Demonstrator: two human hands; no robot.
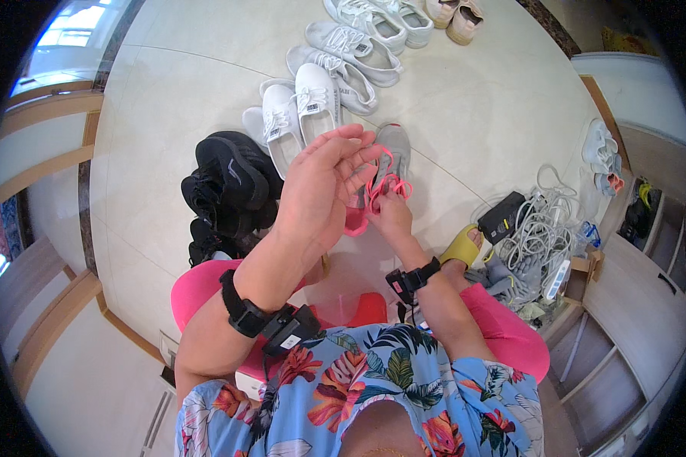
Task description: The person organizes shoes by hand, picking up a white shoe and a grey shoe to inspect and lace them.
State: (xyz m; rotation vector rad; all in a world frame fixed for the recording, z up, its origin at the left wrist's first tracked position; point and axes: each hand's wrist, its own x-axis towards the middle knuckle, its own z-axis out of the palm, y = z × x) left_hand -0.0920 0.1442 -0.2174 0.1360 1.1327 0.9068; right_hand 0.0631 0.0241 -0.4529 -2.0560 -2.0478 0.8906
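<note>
Grey sneakers [394, 144] with pink laces and pink lining stand on the floor before me, partly hidden by my hands. My right hand [390, 212] pinches the looped pink shoelaces [397, 185] over them. Raised above the shoes to the left, my left hand [326, 183] has its palm turned partly up and its fingers loosely bent; whether a lace runs between its fingertips cannot be told. White lace-up canvas shoes [314, 94] lie just beyond the left hand. A pile of black shoes [228, 177] is to its left.
More white sneakers [354, 48] and beige shoes [465, 23] continue up the tiled floor. On the right lie a black power adapter [502, 218], tangled white cables [540, 234] and a power strip [557, 280]. A yellow slipper [460, 248] is on my foot. Open cabinets [611, 343] stand at the right.
</note>
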